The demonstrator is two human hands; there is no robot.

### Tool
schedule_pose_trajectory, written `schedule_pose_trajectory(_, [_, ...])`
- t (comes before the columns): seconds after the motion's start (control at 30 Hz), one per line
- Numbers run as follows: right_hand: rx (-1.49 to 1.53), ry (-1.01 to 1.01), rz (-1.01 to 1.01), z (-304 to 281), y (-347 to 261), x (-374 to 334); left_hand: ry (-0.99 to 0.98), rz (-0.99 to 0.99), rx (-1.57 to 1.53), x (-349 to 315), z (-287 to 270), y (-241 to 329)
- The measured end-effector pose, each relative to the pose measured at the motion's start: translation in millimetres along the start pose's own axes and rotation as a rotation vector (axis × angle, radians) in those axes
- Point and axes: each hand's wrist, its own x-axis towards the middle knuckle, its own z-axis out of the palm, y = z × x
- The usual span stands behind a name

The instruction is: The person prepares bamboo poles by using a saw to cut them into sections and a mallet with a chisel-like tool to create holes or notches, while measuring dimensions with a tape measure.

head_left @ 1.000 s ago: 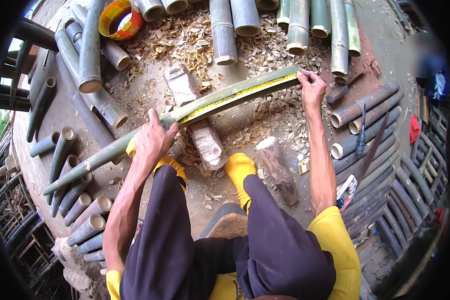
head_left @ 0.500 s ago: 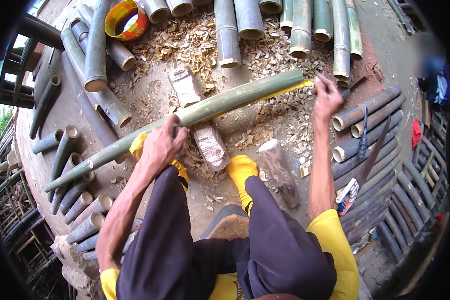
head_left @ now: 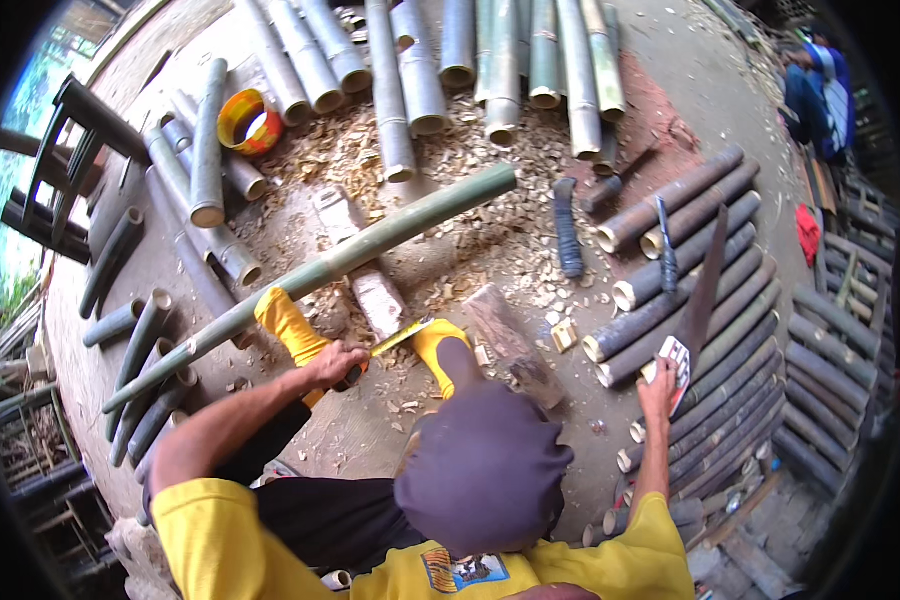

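A long green bamboo pole (head_left: 340, 260) lies slantwise across a rough wooden block (head_left: 378, 300), with my yellow-covered left foot (head_left: 292, 325) against it. Below the pole, my left hand (head_left: 336, 364) is closed around a tape measure (head_left: 354, 375). A short length of its yellow tape (head_left: 402, 337) sticks out toward my other yellow-covered foot (head_left: 440, 350). Far to the right, my right hand (head_left: 658, 392) grips the pale handle of a handsaw (head_left: 678, 360). The dark saw blade points away from me, over a stack of bamboo poles (head_left: 740, 325).
Cut bamboo tubes (head_left: 502, 100) line the far side above scattered wood chips (head_left: 450, 135). Other tubes (head_left: 135, 330) stand at the left. A short log (head_left: 515, 345), a dark-wrapped tool (head_left: 568, 225) and an orange-yellow ring (head_left: 250, 122) lie around. Someone (head_left: 820, 90) sits far right.
My left hand has left the pole and come nearer with the tape measure. The tape is off the pole and mostly drawn in. My right hand has moved from the pole's end onto the handsaw.
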Motion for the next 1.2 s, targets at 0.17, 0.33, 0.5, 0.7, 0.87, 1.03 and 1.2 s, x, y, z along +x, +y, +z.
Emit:
schedule_pose_trajectory(0.17, [0.079, 0.133, 0.045, 4, -18, -3, 0.148, 0.341, 0.339, -6, 63, -69])
schedule_pose_trajectory(0.33, [0.164, 0.015, 0.042, -4, 15, -9, 0.214, -0.139, 0.161, -3, 98, -26])
schedule_pose_trajectory(0.5, [0.152, -0.130, -0.083, -15, 22, -14, 0.739, 0.318, 0.720, 26, 37, 82])
schedule_pose_trajectory(0.7, [0.241, 0.526, -0.005, -24, 25, -5, 0.681, -0.004, 0.795, 118, -68, 111])
schedule_pose_trajectory(0.87, [0.598, 0.734, -0.129, -107, -106, -42, 0.815, 0.027, 0.812, 129, -60, 94])
schedule_pose_trajectory(1.03, [1.339, 0.083, -0.101, -108, -235, -82, 0.842, 0.091, 0.795, 134, -62, 91])
schedule_pose_trajectory(1.2, [1.054, -0.052, -0.474, -46, -292, -79, 0.827, 0.135, 0.606, 125, -70, 94])
